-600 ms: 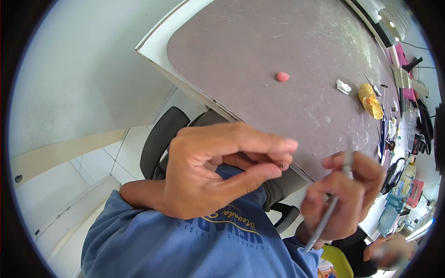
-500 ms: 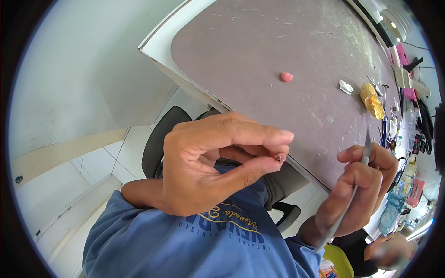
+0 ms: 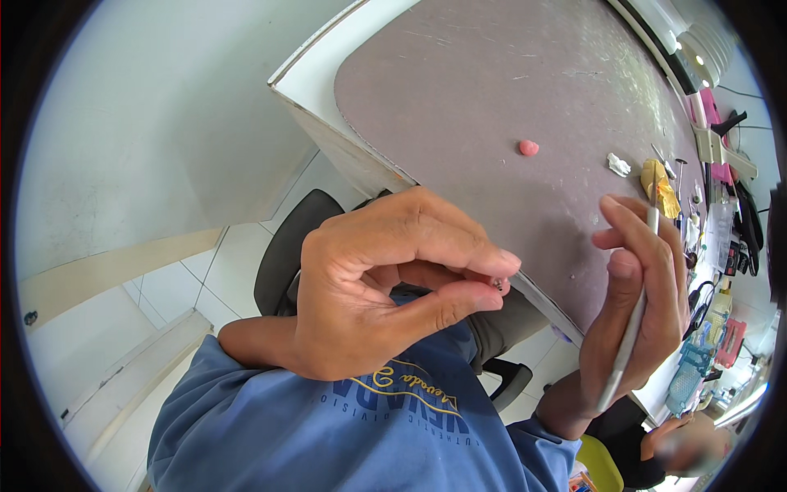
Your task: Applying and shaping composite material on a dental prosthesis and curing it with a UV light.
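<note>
My left hand (image 3: 344, 283) is closed in a pinch over the near edge of the table. Between thumb and fingertips pokes a tiny dark metallic piece (image 3: 498, 284) with a bit of pink around it; most of it is hidden by the fingers. To the right, my right hand (image 3: 660, 316) is raised, holding a slim knife with a grey handle (image 3: 630, 348) against its fingers. The handle slants down toward the wrist, and the narrow blade points away from me. A pink lump (image 3: 529, 148) lies on the tabletop beyond my left hand.
The purple-grey tabletop (image 3: 459, 90) has a white rim. Crumpled yellow wrapping (image 3: 660, 184), a white scrap (image 3: 618, 165) and thin tools lie at its right. A lamp (image 3: 705, 49) stands at the far right. A black chair (image 3: 275, 246) is at left; another person (image 3: 623, 443) sits lower right.
My right hand has turned and opened its grip somewhat, swinging the knife more upright. My left hand keeps its pinch, slightly rotated. The view has shifted a little.
</note>
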Action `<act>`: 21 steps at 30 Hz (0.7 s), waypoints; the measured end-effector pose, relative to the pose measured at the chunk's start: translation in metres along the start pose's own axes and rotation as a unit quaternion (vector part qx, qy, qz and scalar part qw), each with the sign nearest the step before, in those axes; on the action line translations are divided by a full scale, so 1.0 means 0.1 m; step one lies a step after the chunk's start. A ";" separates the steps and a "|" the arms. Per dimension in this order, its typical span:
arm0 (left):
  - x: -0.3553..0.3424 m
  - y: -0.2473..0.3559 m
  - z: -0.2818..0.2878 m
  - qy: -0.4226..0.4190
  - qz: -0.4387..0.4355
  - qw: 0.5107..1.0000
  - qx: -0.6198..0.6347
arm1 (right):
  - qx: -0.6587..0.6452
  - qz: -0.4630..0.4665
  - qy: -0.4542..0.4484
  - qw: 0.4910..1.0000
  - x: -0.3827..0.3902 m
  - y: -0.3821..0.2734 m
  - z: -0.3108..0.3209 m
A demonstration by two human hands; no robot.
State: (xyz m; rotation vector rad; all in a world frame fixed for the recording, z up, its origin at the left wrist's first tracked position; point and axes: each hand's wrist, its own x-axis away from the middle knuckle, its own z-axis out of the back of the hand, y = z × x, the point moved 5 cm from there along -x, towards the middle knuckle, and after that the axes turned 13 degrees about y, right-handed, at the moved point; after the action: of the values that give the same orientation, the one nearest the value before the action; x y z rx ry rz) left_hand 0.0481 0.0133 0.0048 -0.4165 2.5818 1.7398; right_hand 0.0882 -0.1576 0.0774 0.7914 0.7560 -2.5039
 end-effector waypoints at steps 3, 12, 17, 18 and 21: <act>0.00 0.01 -0.01 0.016 0.027 0.999 0.036 | 0.022 -0.031 -0.057 0.998 -0.10 -0.07 -0.03; 0.02 -0.08 0.04 0.047 0.138 0.985 0.092 | 0.027 0.006 -0.039 0.999 -0.22 -0.21 -0.33; 0.02 -0.07 0.03 0.044 0.105 0.991 0.069 | 0.029 0.013 -0.032 0.999 -0.21 -0.21 -0.39; 0.02 -0.07 0.02 0.043 0.105 0.991 0.069 | 0.030 0.009 -0.032 0.999 -0.22 -0.20 -0.37; 0.01 -0.07 0.01 0.033 0.079 0.994 0.063 | 0.029 -0.013 -0.027 0.999 -0.22 -0.19 -0.31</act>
State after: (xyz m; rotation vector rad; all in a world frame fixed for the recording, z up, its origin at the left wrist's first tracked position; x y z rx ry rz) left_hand 0.0484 0.0118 -0.0021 -0.2773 2.8231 1.6189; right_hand 0.1073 -0.1194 0.0769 0.7336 0.6827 -2.5688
